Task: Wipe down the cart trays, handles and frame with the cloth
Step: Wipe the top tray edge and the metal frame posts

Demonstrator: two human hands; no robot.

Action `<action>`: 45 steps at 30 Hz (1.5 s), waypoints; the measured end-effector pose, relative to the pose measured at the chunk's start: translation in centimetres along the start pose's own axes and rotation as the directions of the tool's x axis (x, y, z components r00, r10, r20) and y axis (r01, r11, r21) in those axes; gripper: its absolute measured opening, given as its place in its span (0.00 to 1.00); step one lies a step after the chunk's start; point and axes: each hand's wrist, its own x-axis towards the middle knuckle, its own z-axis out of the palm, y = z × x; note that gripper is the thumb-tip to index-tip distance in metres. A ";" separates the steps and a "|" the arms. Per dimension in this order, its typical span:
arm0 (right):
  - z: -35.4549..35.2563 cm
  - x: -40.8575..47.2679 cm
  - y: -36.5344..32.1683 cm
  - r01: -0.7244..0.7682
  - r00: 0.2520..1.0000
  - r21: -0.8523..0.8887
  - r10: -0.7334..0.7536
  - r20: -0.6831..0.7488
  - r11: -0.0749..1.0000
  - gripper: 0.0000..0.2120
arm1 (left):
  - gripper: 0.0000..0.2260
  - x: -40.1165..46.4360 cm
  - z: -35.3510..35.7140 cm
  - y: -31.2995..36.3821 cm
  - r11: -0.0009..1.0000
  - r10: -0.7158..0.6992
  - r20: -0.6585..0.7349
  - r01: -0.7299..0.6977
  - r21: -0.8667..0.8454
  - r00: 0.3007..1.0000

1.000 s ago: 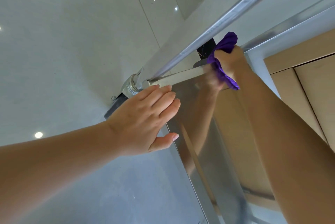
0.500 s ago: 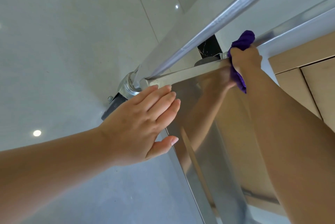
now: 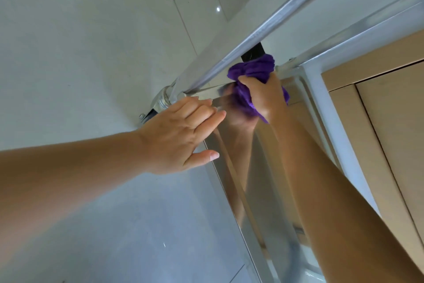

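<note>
**Wiping the far edge of the cart tray, other hand steadying**

The right hand (image 3: 263,96) has its fingers curled tight round a bunched purple cloth (image 3: 252,69) and presses it against the far edge of the shiny steel tray (image 3: 241,168), right where the tray meets the round frame tube (image 3: 263,30) that runs up and away. The cloth sits just under a black fitting (image 3: 253,52) on that tube, and its smeared reflection shows in the metal below. The left hand (image 3: 181,136) lies flat with fingers straight and close together, thumb out to the side; its fingertips rest on the tray's near corner, just beside the chrome collar (image 3: 164,99) at the foot of the tube. It holds nothing and looks to be bracing the cart.

As I read it, this is the tray-edge and frame part of the job, with most of the broad tray surface yet to be covered. The next stroke likely wants the cloth dragged along the rim toward the left hand, or wrapped round the tube. Either way the bracing hand must keep the cart from rolling on the pale tiled floor (image 3: 91,53). A wooden cabinet (image 3: 394,122) stands just beside the cart on the right.
</note>
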 end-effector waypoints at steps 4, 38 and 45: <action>0.3 -3.6 -0.4 -0.157 0.969 0.385 0.067 0.239 0.909 0.10 | 0.26 0.5 -0.5 -0.6 0.998 0.039 -0.019 -0.040 -0.042 0.999; 3.7 -12.1 -0.7 0.545 0.835 -0.484 -0.387 0.391 0.685 0.34 | 0.35 -4.5 -2.9 -0.4 0.874 -0.270 0.536 0.437 -0.211 0.800; 4.1 -13.1 0.2 0.705 0.709 -0.409 -0.550 0.441 0.580 0.28 | 0.30 -4.6 -3.6 -0.9 0.926 -0.250 0.556 0.363 -0.102 0.793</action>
